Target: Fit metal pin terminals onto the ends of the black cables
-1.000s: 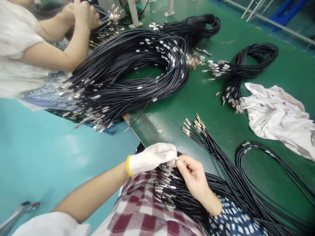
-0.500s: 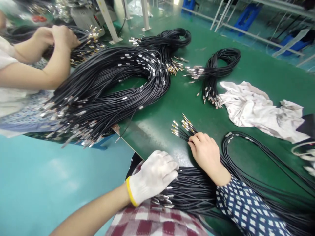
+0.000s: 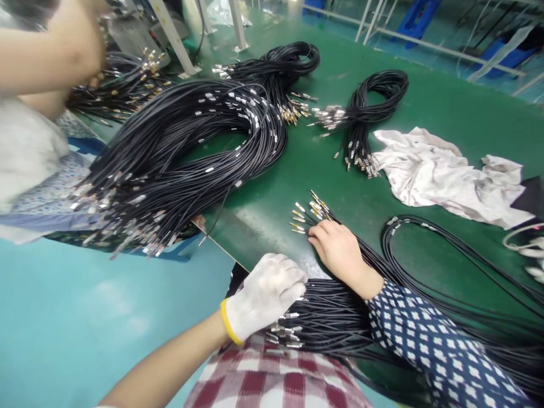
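Note:
My left hand (image 3: 266, 294), in a white glove with a yellow cuff, rests with bent fingers at the connector ends of a wide bundle of black cables (image 3: 335, 317) at the table's front edge. Whether it grips any cable is hidden. My bare right hand (image 3: 340, 252) is closed around a thinner bunch of black cables near its metal tips (image 3: 317, 208). Those tips fan out on the green table (image 3: 263, 212). From under my right hand the thin bunch runs right, beside a looped set of cables (image 3: 393, 249).
A large cable coil (image 3: 187, 130) lies at the left. Two tied bundles (image 3: 297, 62) (image 3: 378, 105) sit farther back. A crumpled white cloth (image 3: 446, 170) is at the right. A person's arm (image 3: 51, 51) reaches in at the upper left, near more cables and white posts (image 3: 174, 39).
My right hand has shifted slightly left, nearer the cable tips. The person at the left has moved the arms up and back, showing more of the cables there. The view has shifted a little.

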{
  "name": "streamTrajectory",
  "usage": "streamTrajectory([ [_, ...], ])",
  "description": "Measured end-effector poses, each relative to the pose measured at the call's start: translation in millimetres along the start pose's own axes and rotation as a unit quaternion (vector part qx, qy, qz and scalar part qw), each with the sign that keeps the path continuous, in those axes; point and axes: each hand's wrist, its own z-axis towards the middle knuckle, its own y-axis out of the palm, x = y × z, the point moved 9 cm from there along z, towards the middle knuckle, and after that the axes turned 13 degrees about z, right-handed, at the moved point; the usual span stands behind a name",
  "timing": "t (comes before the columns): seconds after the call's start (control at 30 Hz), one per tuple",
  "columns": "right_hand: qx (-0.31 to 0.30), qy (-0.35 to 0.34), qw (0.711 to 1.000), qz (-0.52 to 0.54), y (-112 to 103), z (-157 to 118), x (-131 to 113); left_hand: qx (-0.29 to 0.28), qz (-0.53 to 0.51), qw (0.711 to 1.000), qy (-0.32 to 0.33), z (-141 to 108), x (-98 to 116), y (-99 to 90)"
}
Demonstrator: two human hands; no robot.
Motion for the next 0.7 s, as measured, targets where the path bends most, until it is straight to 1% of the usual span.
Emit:
streamTrajectory([
  [0.07,-0.004,0.005,1.000,0.004,1,5,-2,-0.013,-0.013,1.000,-0.010,1,-2,2.7],
  [0.1,-0.006,0.010,1.000,0.010,-1,6,-3,-0.012,-0.022,0.999,-0.028,1,-5,2.0],
  [0.17,-0.012,0.016,0.998,0.052,-6,4,-7,0.015,-0.040,0.993,-0.106,1,-19,-4.7],
  [0.23,-0.025,0.022,0.988,0.152,-14,-4,-12,0.052,-0.057,0.976,-0.205,-3,-37,-15.1],
  [0.27,-0.040,0.033,0.974,0.219,-17,-10,-14,0.059,-0.068,0.966,-0.240,-4,-43,-18.8],
  [0.3,-0.057,0.048,0.958,0.277,-19,-16,-16,0.054,-0.085,0.960,-0.261,-5,-46,-20.2],
  [0.4,-0.108,0.090,0.916,0.377,-19,-33,-21,-0.002,-0.162,0.951,-0.262,0,-41,-15.8],
  [0.5,-0.124,0.118,0.888,0.428,-14,-40,-26,-0.046,-0.234,0.934,-0.266,3,-36,-8.9],
  [0.57,-0.126,0.117,0.879,0.445,-10,-39,-31,-0.056,-0.277,0.918,-0.278,3,-36,-5.6],
  [0.7,-0.117,0.101,0.880,0.450,-7,-34,-40,-0.050,-0.341,0.894,-0.286,0,-38,-2.8],
])
